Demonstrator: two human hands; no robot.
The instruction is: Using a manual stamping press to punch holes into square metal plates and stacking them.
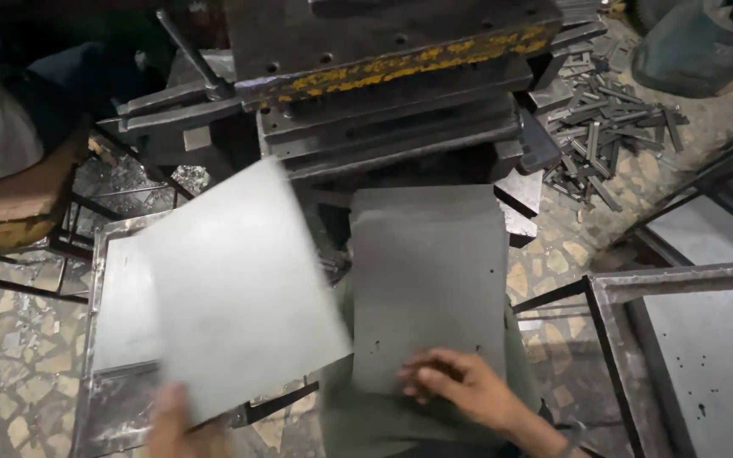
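Below the press (392, 85), a grey metal sheet (428, 288) lies flat, its long axis running from the person straight toward the press, far edge just short of it and not yet under the die by my reckoning. Right hand (460, 390) presses fingers spread on its near edge. Left hand (181, 420) grips the near corner of a second sheet (235, 288), blurred and tilted above the left tray (99, 254).

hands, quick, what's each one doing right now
Left hand: gripping the lifted metal sheet by its lower edge.
Right hand: open, pressed flat on the metal sheet stack.
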